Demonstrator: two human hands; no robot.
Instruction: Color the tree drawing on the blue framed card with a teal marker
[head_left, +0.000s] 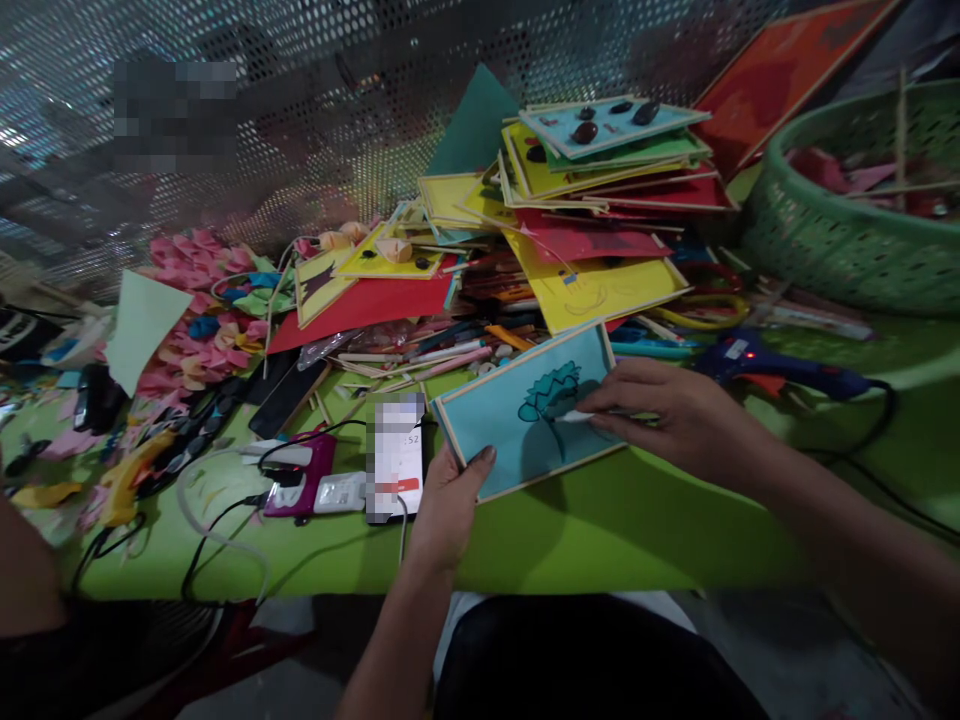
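A blue card [495, 408] edged with thin wooden sticks is tilted up over the green table. Dark lines on it form a flower-like drawing [551, 392] with a stem. My left hand [454, 500] grips the card's lower left corner, thumb on the front face. In the pinched fingers of my right hand [652, 410] is a slim white pen-like tool [576, 416], its tip at the drawing. Whether it is a pen or a crayon cannot be made out. Close to my left hand lies a lit phone [397, 460] with a cable.
Framed cards in several colours [600, 285] are piled behind. A glue gun [780, 368] lies at right, below a green basket [840, 240]. A purple power strip [307, 478], a yellow glue gun [139, 470] and pink paper pieces [187, 270] are at left. Another person's arm [26, 570] enters lower left.
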